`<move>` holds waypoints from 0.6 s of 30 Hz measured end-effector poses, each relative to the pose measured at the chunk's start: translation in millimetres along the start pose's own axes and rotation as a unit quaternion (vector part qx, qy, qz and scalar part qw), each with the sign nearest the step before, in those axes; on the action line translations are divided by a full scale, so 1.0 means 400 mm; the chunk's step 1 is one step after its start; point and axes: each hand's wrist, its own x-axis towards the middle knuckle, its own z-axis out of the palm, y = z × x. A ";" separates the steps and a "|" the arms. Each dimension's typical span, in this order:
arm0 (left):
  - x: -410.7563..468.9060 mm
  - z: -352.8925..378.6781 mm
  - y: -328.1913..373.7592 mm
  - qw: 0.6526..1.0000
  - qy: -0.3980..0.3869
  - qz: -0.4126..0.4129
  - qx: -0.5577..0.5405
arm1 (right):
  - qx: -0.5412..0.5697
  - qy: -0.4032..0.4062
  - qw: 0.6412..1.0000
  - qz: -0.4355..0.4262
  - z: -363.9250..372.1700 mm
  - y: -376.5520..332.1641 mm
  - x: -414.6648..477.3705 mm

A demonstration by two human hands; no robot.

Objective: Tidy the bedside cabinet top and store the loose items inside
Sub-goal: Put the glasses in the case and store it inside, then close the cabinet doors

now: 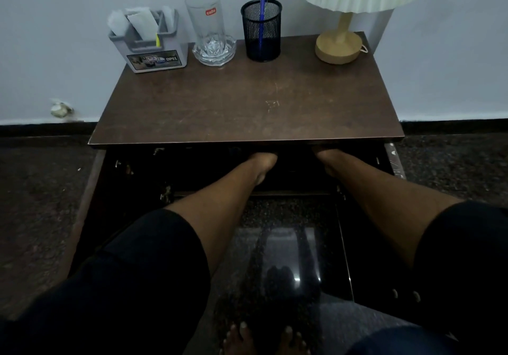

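Cabinet top (247,107) runs lengthwise left-right; both hands reach beneath it.

**What the person wears**

The person wears a dark top, black or very dark navy, with sleeves that end near the elbow. The left sleeve (154,247) and the right sleeve (461,244) look loose and plain, without print or buttons. Both forearms are bare, with no watch or bracelet on the parts that show. At the lower edge, bare toes (264,338) are visible, and beside them a piece of greyish dark cloth (365,324).
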 end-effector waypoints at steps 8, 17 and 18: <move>-0.035 -0.033 -0.011 0.997 0.077 0.027 -0.004 | -0.025 0.054 0.998 -0.031 0.006 -0.016 -0.062; -0.214 -0.203 -0.066 0.991 0.116 0.060 0.036 | -0.052 0.087 0.992 -0.076 -0.024 -0.011 -0.274; -0.242 -0.233 -0.062 0.990 0.118 0.069 0.042 | -0.065 0.083 0.990 -0.089 -0.029 -0.016 -0.305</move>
